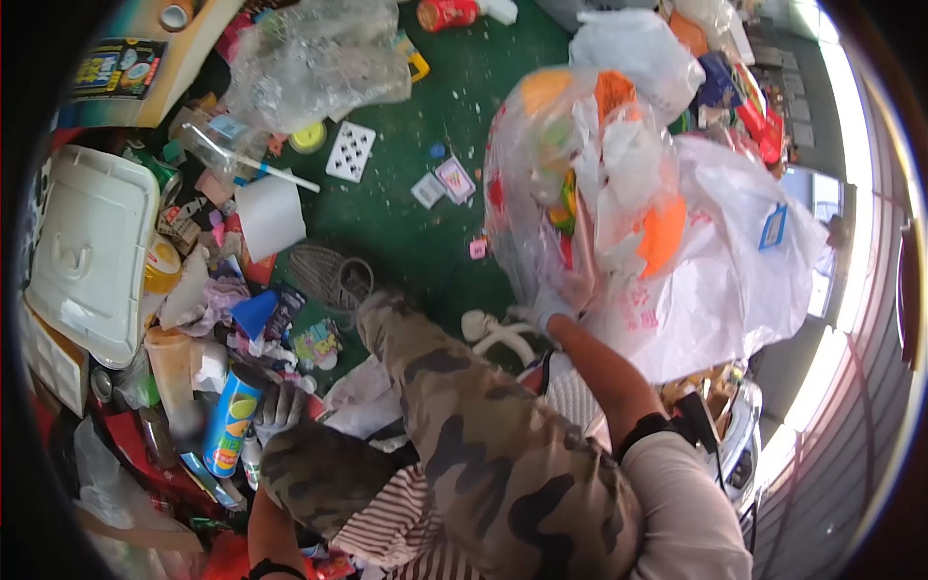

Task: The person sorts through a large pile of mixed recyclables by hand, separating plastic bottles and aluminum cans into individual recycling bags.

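Observation:
My right hand (549, 307), in a pale glove, is at the lower edge of a clear plastic bag (599, 174) filled with orange, white and green plastic; its fingers are partly hidden and blurred. My left hand (280, 406), in a grey glove, is low on the left, beside a blue cylindrical can (232, 420) with a yellow picture. Whether its fingers grip the can is unclear. A large white plastic bag (715, 261) spreads to the right of the clear bag. Below my right hand lies a curved white object (498, 333).
Mixed litter is heaped on the left around a white lid (92, 251). Clear plastic wrap (314, 63), a playing card (350, 152) and a red bottle (447, 13) lie on the green floor (406, 232). My shoe (329, 277) stands near the middle.

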Available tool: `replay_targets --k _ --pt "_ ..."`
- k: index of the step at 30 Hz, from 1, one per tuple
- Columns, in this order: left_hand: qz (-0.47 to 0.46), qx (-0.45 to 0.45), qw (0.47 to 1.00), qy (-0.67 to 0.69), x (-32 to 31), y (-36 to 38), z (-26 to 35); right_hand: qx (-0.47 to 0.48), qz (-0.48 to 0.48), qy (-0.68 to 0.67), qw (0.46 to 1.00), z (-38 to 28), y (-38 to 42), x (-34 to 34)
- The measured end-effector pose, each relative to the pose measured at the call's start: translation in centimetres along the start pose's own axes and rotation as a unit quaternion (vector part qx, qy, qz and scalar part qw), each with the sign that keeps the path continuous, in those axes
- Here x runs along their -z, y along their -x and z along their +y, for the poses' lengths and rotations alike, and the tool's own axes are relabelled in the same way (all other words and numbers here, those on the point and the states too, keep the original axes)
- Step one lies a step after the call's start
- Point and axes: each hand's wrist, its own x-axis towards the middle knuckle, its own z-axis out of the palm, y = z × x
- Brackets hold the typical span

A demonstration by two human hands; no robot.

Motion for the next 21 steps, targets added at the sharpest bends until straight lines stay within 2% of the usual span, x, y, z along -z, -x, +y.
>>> replay_targets --k 1,2,4,6,8,10,11,12,13,14,16,17,19,21 --pt "-0.038 0.018 0.999 0.018 0.0 0.1 0.2 0.046 0.056 0.036 0.997 0.8 -1.4 -1.4" --pt "-0.021 0.035 0.998 0.037 -0.9 1.2 0.5 0.094 0.113 0.073 0.986 2.1 -3.8 -3.8" --pt "0.006 0.029 1.000 -0.002 0.3 -0.4 0.3 0.096 0.099 0.151 0.979 2.5 -6.3 -3.4" --pt "0.003 0.051 0.998 0.028 0.4 -0.4 0.5 0.089 0.068 0.279 0.954 2.6 -7.4 -0.7" --pt "0.006 0.065 0.997 0.048 0.3 -0.4 0.6 0.085 0.052 0.449 0.888 3.0 -8.4 3.7" --pt "-0.016 0.060 0.997 0.052 -0.5 0.7 0.5 0.061 0.059 0.564 0.821 2.8 -8.4 10.2" --pt "-0.037 0.059 0.996 0.059 -0.8 1.7 0.8 0.082 0.133 0.478 0.864 11.0 -18.4 9.1" --pt "-0.057 0.059 0.994 0.065 -1.1 2.7 1.1 0.035 0.252 0.086 0.963 6.2 -12.9 16.0" --pt "-0.078 0.060 0.993 0.072 -1.4 3.8 1.4 0.027 0.406 -0.014 0.913 6.7 -14.2 18.3" --pt "-0.083 0.052 0.993 0.073 -1.1 3.9 1.4 0.028 0.392 -0.105 0.914 7.5 -14.9 21.3" --pt "-0.089 0.039 0.992 0.074 -0.7 3.3 0.9 0.026 0.402 -0.191 0.895 4.0 -10.3 25.3" --pt "-0.091 0.036 0.992 0.074 -0.5 2.8 0.6 0.025 0.400 -0.185 0.897 5.0 -11.0 25.3" --pt "-0.095 0.042 0.992 0.072 0.0 1.7 0.4 -0.003 0.358 0.081 0.930 8.0 -14.4 25.0" --pt "-0.105 0.092 0.983 0.121 1.7 0.0 0.4 0.064 0.302 0.287 0.907 9.9 -16.4 21.9"
